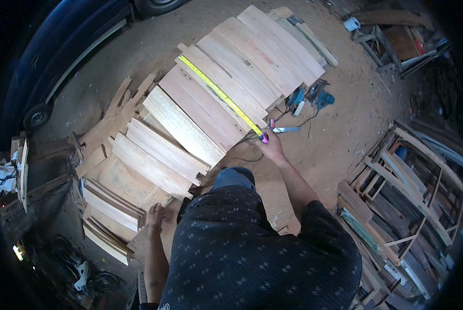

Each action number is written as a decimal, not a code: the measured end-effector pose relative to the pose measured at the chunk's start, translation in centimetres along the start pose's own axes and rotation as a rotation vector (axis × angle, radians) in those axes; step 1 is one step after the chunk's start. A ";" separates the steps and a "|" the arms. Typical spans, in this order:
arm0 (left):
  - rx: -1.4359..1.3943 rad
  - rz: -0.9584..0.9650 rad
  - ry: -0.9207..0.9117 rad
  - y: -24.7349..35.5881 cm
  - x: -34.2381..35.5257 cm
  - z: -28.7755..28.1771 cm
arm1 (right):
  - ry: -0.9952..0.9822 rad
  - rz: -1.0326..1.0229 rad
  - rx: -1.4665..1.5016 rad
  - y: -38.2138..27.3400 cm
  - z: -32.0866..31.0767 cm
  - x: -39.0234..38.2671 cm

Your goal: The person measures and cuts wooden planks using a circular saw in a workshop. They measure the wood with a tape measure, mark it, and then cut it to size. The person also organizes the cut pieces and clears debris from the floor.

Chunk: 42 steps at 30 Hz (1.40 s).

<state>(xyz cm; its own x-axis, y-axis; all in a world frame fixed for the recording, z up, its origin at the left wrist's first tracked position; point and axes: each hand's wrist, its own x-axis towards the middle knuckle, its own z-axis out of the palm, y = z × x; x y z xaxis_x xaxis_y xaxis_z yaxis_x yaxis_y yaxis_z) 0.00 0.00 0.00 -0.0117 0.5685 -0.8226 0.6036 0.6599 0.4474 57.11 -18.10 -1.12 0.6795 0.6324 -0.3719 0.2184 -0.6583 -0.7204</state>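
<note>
Pale wooden planks (pixel 262 57) lie side by side in a long slanting row. A yellow tape measure blade (pixel 210 82) stretches across one of them from its far end. My right hand (pixel 270 144) grips the pink-and-black tape measure case (pixel 264 138) at the near edge. My left hand (pixel 155 214) hangs lower left, beside stacked curved wood strips (pixel 112 212), with fingers curled; whether they hold anything is hidden. Blue power tools (pixel 323 99) with cords and a shiny metal square (pixel 285 129) lie right of the planks.
A dark blue vehicle (pixel 45 51) stands upper left. A cluttered wooden stand (pixel 22 173) is at left. Old wooden frames and boards (pixel 412 201) are piled at lower right. A rough stool (pixel 397 44) with a white container (pixel 351 24) sits upper right.
</note>
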 end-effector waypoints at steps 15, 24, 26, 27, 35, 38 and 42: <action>0.116 0.026 0.020 1.9 -0.5 1.9 | -0.004 -0.045 0.097 -2.3 2.7 -0.9; -0.061 0.014 -0.027 0.2 0.1 1.9 | -0.372 0.011 0.127 -7.1 10.5 -7.5; -0.044 0.015 -0.043 0.3 0.1 1.5 | -0.388 -0.005 0.084 -8.0 11.7 -8.4; -0.050 0.020 -0.048 -0.2 0.3 1.2 | -0.391 -0.017 0.061 -8.3 12.0 -8.6; -0.045 0.046 -0.086 -3.8 2.2 -2.0 | -0.347 -0.049 -0.045 -9.1 12.4 -11.4; -0.115 -0.095 -0.133 -7.5 3.5 -3.4 | -0.338 -0.075 -0.051 -8.7 13.2 -12.9; -0.109 -0.004 -0.142 -8.1 3.9 -3.5 | -0.313 -0.051 -0.023 -7.7 14.4 -14.0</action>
<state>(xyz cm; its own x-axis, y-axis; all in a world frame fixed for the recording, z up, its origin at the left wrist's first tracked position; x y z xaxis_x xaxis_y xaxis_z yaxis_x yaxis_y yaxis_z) -7.77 -1.43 -5.57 0.1033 0.4958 -0.8623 0.5136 0.7158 0.4731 35.83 -16.03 1.17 0.4192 0.7575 -0.5005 0.2648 -0.6293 -0.7307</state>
